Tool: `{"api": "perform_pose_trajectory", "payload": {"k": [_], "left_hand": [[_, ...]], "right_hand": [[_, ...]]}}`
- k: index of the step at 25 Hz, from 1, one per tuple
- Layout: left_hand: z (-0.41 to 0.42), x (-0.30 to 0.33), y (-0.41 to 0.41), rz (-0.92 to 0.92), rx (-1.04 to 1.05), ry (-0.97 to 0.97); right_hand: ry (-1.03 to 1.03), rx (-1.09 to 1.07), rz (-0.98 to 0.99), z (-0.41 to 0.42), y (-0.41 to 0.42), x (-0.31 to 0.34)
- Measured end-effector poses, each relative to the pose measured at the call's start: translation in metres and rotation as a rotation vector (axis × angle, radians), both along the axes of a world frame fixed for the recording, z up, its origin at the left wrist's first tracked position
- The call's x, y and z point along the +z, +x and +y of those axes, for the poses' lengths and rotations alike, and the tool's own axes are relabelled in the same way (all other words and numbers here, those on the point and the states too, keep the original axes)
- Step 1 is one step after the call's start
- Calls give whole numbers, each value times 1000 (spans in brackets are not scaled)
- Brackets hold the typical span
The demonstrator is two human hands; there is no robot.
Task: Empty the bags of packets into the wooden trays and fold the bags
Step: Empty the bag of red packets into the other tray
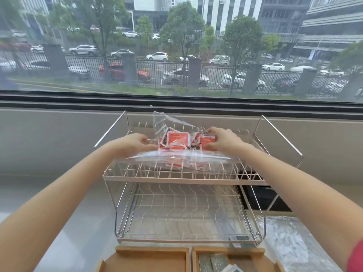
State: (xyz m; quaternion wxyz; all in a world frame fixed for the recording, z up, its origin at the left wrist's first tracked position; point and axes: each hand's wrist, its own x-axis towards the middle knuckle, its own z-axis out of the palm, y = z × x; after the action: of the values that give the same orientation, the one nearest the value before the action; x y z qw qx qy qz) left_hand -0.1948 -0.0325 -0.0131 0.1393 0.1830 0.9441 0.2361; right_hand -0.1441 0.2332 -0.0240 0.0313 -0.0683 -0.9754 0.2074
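I am gripping the clear bag (pixel 176 154) of red packets (pixel 177 141) on the wire rack's (pixel 182 178) top tier, left hand (pixel 135 143) and right hand (pixel 222 140) pinching its sides; wooden trays (pixel 149 258) are sitting below.

- A pale grey counter (pixel 82 222) below a window is occupied by a two-tier wire rack (pixel 182 180).
- Two wooden trays (pixel 151 258) are set at its near edge.

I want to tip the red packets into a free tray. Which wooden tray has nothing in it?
The left wooden tray; the right wooden tray already holds dark packets.
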Motion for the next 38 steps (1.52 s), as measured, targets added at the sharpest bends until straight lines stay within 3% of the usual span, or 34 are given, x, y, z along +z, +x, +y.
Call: {"api": "perform_pose_trajectory", "payload": {"k": [6,12,18,22,32,34,38], "left_hand": [[1,27,8,153,59,241],[-1,86,37,228,113,538],[-14,97,102,195,40,669],[-22,76,145,142,81,703],[-53,-16,220,-251,183,728],[-52,-27,229,-467,193,902],[-49,-46,244,-932,294,1475]], "right_hand": [[-133,-18,181,-3,4,22],[-198,35,369,-5,26,87],[-114,105,353,-7,98,108],[-207,117,321,-13,148,85],[-550,26,176,-40,226,-29],[-561,0,115,-41,233,-48],[-676,43,-184,-50,248,-81]]}}
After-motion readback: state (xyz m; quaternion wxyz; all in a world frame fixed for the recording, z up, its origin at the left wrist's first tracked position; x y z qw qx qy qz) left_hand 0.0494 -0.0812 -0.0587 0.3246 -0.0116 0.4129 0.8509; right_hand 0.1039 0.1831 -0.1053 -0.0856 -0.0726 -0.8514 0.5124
